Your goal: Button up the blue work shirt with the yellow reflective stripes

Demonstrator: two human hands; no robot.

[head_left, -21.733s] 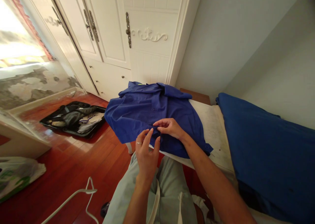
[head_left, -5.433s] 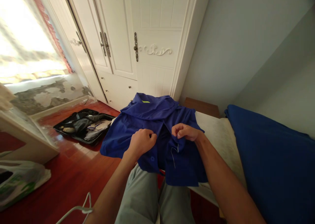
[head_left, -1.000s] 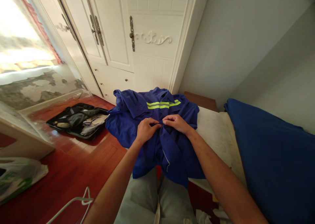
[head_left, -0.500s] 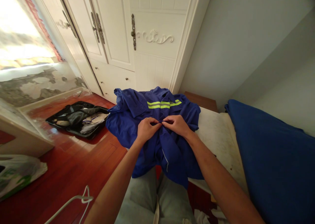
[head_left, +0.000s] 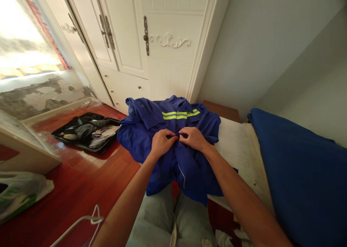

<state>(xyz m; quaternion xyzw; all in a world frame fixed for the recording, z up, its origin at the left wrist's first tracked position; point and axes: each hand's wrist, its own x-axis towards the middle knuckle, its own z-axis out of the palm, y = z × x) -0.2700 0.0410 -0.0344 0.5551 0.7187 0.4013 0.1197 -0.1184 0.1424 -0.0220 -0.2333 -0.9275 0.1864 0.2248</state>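
Pinching the front of a blue work shirt (head_left: 151,131), the left hand (head_left: 160,143) and the right hand (head_left: 194,138) meet knuckle to knuckle at the middle of the garment. Each grip is clenched on a fold of the shirt's cloth, fingertips curled in and almost touching the other hand's; what lies between the fingertips is too small to tell. The shirt lies spread over the near end of a bed (head_left: 238,145) with a bare whitish surface, its collar end towards the wardrobe and its lower part hanging off the edge over the person's grey-trousered lap (head_left: 159,221). Two yellow-green reflective stripes (head_left: 180,114) run across the shirt just beyond the hands.

A dark blue blanket (head_left: 300,174) covers the bed to the right, well apart from the hands. Behind the shirt stands a white wardrobe (head_left: 162,41) with dark metal handles and carved scrollwork. On the red wooden floor (head_left: 81,182) to the left, an open black suitcase (head_left: 86,131) holds clothes and papers. A white plastic bag (head_left: 21,196) lies at the left edge, and a white cord (head_left: 89,220) loops across the floor near the person's left forearm.
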